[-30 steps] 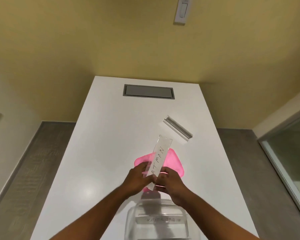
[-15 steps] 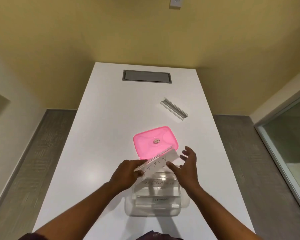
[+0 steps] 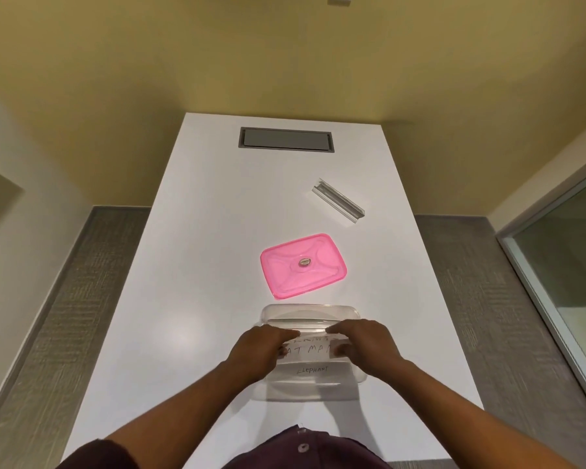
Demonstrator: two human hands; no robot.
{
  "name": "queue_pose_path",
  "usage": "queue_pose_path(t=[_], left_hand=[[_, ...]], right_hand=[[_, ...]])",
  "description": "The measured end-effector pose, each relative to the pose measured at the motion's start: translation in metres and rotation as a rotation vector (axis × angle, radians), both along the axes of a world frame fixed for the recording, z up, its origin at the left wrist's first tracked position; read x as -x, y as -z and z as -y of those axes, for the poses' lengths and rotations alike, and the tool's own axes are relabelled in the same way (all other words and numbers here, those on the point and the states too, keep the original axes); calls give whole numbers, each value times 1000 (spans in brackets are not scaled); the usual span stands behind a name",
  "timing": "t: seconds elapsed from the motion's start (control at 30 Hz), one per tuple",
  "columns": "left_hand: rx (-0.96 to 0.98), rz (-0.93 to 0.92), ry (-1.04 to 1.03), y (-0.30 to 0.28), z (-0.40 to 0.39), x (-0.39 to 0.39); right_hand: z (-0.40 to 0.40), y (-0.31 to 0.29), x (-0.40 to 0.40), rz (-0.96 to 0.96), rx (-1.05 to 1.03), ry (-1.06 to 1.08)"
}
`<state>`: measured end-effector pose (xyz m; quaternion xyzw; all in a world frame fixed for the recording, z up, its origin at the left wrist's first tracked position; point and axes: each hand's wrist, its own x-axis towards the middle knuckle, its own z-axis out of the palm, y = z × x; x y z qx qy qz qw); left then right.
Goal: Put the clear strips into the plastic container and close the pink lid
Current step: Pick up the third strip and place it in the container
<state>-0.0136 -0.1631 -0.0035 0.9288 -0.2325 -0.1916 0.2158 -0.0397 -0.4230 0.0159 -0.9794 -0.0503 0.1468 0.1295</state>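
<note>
A clear plastic container (image 3: 308,312) stands open on the white table (image 3: 210,252) near me. My left hand (image 3: 257,350) and my right hand (image 3: 366,346) each grip one end of a clear strip (image 3: 307,352) with handwritten letters, holding it flat inside the container. Other lettered clear strips lie in the container, one (image 3: 313,369) just nearer me. The pink lid (image 3: 303,265) rests flat on the table just beyond the container. Another clear strip (image 3: 338,200) lies farther away to the right.
A grey rectangular hatch (image 3: 286,139) is set into the far end of the table. Yellow walls stand behind, grey floor runs along both sides, and a glass panel (image 3: 569,265) is on the right.
The lettered strip went from held up over the lid to lying flat in the container. My right hand let go for a moment and now grips its right end again.
</note>
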Motion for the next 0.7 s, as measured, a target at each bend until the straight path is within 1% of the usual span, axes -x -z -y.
queue_pose_path(t=[0.13,0.2,0.27,0.33,0.37,0.4,0.43,0.5,0.57,0.6,0.7], left_hand=[[-18,3,24,19,5,3],[-93,26,73,28,7,5],[-132,-9,88,35,7,6],[-94,-68,14,38,6,8],[-91,-25,51,40,8,9],[-140,13,111,42,9,9],[-170,14,103,44,8,8],[-142,-38,25,42,10,9],[-206,21,95,41,14,9],[-228,8,81,36,14,9],[-260,26,137,35,14,10]], right_hand=[[-4,14,6,-43,81,-42],[-6,21,9,-58,113,-69],[-10,27,11,-80,136,-91],[-14,33,12,-109,151,-107],[-16,36,12,-119,153,-107],[-17,38,12,-124,152,-103],[-18,40,12,-127,152,-99],[-20,43,12,-131,157,-91],[-21,46,13,-134,163,-76],[-21,47,14,-138,163,-70],[-22,53,18,-143,170,-64]])
